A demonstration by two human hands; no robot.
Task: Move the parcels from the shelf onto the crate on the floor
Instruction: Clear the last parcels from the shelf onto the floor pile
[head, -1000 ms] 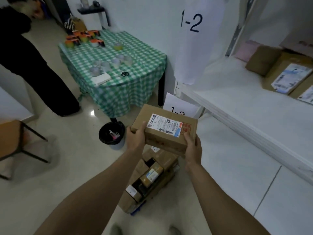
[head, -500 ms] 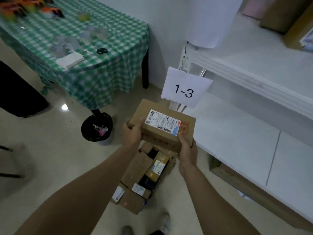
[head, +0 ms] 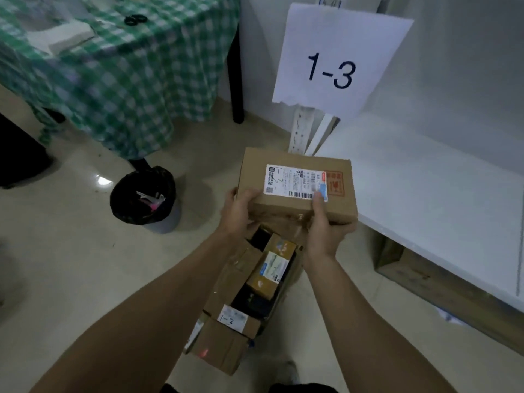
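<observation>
Both hands grasp a brown parcel: the left hand curls round its near-left corner, and the right hand holds its near edge, thumb on the white label. The parcel hangs just left of the white shelf, above a pile of boxes on the floor; a black bin stands farther left.

Looks like a small parcel storeroom: white shelf marked by a paper sign reading 1-3, labelled cardboard parcels heaped on the floor, checked tablecloth nearby.
</observation>
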